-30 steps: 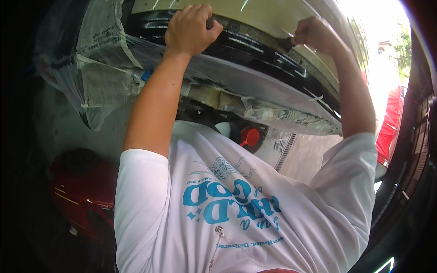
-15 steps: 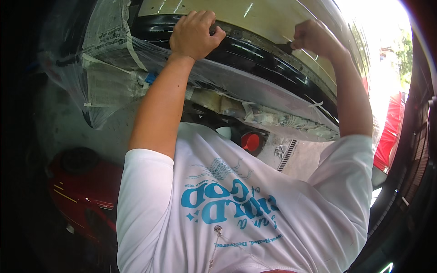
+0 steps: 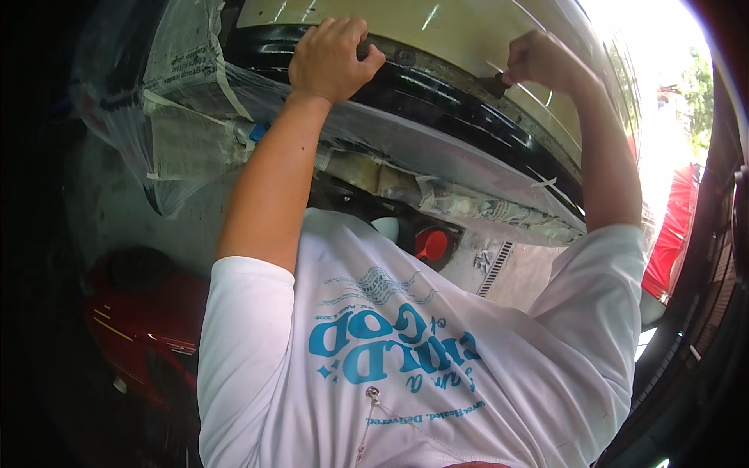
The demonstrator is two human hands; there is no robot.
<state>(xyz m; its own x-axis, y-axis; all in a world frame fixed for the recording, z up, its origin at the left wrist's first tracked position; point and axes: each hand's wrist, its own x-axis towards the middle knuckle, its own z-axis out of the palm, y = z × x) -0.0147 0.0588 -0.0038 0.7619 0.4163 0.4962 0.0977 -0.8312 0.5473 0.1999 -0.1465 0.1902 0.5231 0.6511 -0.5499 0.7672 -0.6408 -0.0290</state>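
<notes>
My left hand (image 3: 331, 59) rests with curled fingers on the edge where a glossy beige car panel (image 3: 452, 35) meets a black trim strip (image 3: 425, 86). What lies under its fingers, if anything, is hidden. Farther right, my right hand (image 3: 544, 64) is closed around a small, dark, flat scraper-like piece (image 3: 494, 84). That piece touches the grimy seam (image 3: 437, 64) running between the panel and the trim. Both arms reach forward, away from my body.
Clear plastic sheeting (image 3: 117, 86) and newspaper masking (image 3: 183, 58) cover the car's left part. More taped paper (image 3: 499, 210) hangs below the trim. A red dipper (image 3: 431, 244) is low near my torso. A red car (image 3: 148, 335) stands at left; a floor drain grate (image 3: 495, 269) lies below.
My right hand has turned slightly, and more of the dark piece shows against the seam. My left hand has stayed at the same spot on the edge.
</notes>
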